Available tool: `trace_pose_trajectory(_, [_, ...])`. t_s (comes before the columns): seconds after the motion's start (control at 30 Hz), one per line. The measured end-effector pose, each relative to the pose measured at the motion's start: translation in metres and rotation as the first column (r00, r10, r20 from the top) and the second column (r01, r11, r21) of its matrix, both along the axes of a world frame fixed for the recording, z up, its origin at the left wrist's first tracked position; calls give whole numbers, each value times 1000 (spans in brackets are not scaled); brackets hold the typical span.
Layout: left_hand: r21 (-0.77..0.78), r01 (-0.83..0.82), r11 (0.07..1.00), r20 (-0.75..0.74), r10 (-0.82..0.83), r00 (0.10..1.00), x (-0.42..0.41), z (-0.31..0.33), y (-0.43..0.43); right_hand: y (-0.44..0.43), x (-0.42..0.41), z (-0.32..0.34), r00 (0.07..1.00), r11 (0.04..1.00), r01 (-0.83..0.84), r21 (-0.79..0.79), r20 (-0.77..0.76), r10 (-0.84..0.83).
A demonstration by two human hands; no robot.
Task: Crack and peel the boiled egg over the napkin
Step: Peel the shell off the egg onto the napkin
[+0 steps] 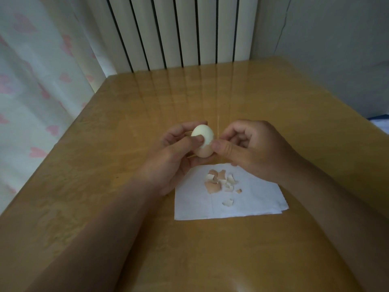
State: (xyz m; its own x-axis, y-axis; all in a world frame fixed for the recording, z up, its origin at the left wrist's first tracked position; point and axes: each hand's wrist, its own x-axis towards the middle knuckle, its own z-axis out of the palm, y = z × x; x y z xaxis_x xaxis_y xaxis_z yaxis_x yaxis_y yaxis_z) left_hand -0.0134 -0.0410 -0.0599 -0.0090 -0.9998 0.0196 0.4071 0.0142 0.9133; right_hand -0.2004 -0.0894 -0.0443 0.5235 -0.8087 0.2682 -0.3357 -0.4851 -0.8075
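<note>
Egg about half peeled, held above the far edge of the napkin.

The left hand (168, 152) grips the oval boiled egg (202, 142), white on top, brown shell below; the right hand (248, 148) pinches its shell edge; broken brown shell pieces (219, 181) lie on the white paper napkin (252, 199).

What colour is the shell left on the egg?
Light brown, covering the lower end of the egg; the head view shows it.

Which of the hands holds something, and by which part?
The left hand holds the egg by its sides; the right hand pinches its lower, still-shelled edge.
</note>
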Motion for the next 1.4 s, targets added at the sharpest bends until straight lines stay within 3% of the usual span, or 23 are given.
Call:
trace_pose_trajectory(0.13, [-43,25,999,17,-24,1000,-1,-2,1,-2,2,-2,989,978,-9,209,149,-22])
trace_pose_trajectory(0.37, [-58,-3,998,95,9,995,2,-7,-2,-3,1,-2,976,963,-36,267,215,-23])
trace_pose_trajectory(0.47, [-85,-47,995,217,64,974,3,-9,-1,-3,2,-1,972,963,-40,267,232,-24])
trace_pose_trajectory(0.67, [-118,-101,988,329,135,935,1,-8,2,-1,4,-4,975,981,4,196,217,-47])
trace_pose_trajectory(1.0, [-157,-113,981,427,171,888,-2,-8,3,3,8,-11,978,972,195,-133,107,-182])
trace_pose_trajectory(1.23, [-125,-157,980,319,190,929,2,-9,0,1,6,-6,965,963,250,-101,103,-240])
trace_pose_trajectory(1.4, [-72,-89,993,17,91,996,4,-4,-2,-2,3,-4,975,968,215,-130,85,-205])
